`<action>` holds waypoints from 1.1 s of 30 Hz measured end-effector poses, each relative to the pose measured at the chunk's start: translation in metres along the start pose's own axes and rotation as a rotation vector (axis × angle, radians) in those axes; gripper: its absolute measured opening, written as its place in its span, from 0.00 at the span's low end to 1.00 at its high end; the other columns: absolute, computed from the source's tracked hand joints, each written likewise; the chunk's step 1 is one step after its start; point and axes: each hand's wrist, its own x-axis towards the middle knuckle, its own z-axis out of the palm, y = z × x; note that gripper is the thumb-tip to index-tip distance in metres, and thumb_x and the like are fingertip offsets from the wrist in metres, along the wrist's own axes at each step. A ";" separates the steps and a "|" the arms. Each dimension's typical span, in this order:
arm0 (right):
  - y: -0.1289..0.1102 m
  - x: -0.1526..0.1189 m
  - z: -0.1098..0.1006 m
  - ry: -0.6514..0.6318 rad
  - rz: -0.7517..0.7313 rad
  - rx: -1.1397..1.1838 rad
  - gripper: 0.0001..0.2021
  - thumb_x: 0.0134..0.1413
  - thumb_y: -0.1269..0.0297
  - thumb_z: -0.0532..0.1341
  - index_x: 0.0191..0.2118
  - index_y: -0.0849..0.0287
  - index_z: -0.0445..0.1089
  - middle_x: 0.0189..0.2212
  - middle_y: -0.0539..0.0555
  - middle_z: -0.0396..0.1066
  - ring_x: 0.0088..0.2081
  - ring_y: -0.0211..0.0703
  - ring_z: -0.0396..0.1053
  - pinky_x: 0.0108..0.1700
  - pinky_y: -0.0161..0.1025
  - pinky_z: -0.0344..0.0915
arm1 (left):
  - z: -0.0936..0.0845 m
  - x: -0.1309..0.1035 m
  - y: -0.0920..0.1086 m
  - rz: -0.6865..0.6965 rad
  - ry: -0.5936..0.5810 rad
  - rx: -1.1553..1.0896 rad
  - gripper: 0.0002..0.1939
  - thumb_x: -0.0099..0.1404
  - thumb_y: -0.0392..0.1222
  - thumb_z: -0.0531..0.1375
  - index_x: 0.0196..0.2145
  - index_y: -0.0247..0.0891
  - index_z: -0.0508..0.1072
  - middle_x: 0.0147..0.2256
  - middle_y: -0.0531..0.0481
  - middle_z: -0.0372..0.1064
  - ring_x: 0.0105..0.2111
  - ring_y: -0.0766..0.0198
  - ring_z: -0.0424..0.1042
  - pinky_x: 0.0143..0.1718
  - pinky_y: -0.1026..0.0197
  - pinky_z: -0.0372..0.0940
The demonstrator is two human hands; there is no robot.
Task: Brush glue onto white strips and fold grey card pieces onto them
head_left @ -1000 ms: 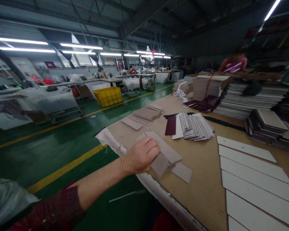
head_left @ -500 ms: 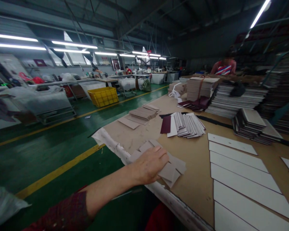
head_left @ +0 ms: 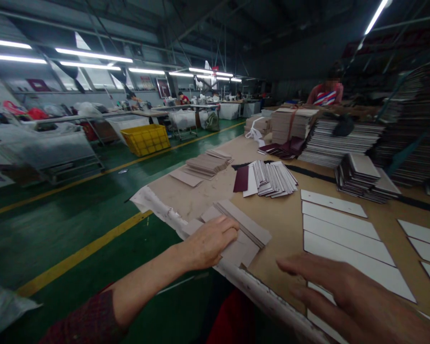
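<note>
My left hand (head_left: 212, 242) rests on a loose pile of grey-brown cardboard pieces (head_left: 249, 220) near the table's edge, its fingers curled down and closed on them. Several of these pieces lie squared together in a slanting stack, with others spread flat beneath. My right hand (head_left: 347, 291) is in the lower right, fingers stretched out and thumb apart, holding nothing. It hovers over white rectangular panels with dark edges (head_left: 344, 242), laid in overlapping rows, and hides part of them.
Further along the brown-covered table (head_left: 204, 198) lie another cardboard pile (head_left: 208, 165), a fanned row of white pieces (head_left: 272, 179) and a maroon piece (head_left: 241, 179). Tall panel stacks (head_left: 340, 141) stand behind. A person (head_left: 326, 93) is at the back; a yellow crate (head_left: 145, 139) sits on the floor.
My right hand has come into view from the lower right. The cardboard under my left hand was scattered and now partly forms a neater stack. The view has shifted slightly.
</note>
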 end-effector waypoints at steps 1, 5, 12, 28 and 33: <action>0.003 0.016 0.001 -0.006 -0.027 -0.026 0.15 0.65 0.55 0.57 0.52 0.43 0.76 0.49 0.52 0.77 0.48 0.51 0.76 0.48 0.45 0.76 | 0.003 -0.003 0.000 0.000 0.012 0.002 0.22 0.50 0.24 0.57 0.42 0.39 0.63 0.52 0.42 0.65 0.50 0.51 0.65 0.53 0.50 0.65; 0.018 0.071 0.020 0.005 -0.070 -0.103 0.18 0.65 0.60 0.56 0.56 0.55 0.73 0.57 0.59 0.72 0.58 0.53 0.69 0.61 0.51 0.66 | 0.015 -0.015 0.002 -0.038 0.067 0.025 0.22 0.51 0.24 0.57 0.44 0.38 0.64 0.52 0.42 0.67 0.49 0.52 0.66 0.52 0.49 0.66; 0.043 0.113 0.051 -0.071 -0.002 -0.163 0.21 0.65 0.57 0.57 0.58 0.64 0.69 0.57 0.68 0.69 0.59 0.60 0.65 0.61 0.58 0.62 | 0.039 -0.037 0.009 -0.046 0.297 0.010 0.15 0.63 0.27 0.53 0.47 0.39 0.66 0.52 0.40 0.71 0.53 0.52 0.69 0.53 0.48 0.67; 0.026 0.116 0.063 -0.023 -0.091 -0.162 0.30 0.58 0.55 0.64 0.63 0.64 0.66 0.65 0.67 0.60 0.67 0.60 0.54 0.67 0.60 0.53 | 0.056 -0.045 0.018 -0.321 0.465 -0.022 0.15 0.60 0.29 0.53 0.44 0.40 0.68 0.42 0.42 0.74 0.41 0.50 0.73 0.41 0.47 0.68; 0.009 0.109 0.074 -0.023 -0.127 -0.210 0.20 0.58 0.63 0.63 0.55 0.64 0.72 0.62 0.64 0.64 0.64 0.58 0.56 0.67 0.58 0.54 | 0.060 -0.049 0.017 -0.328 0.506 -0.031 0.17 0.60 0.27 0.52 0.45 0.41 0.66 0.43 0.42 0.74 0.43 0.49 0.74 0.43 0.46 0.70</action>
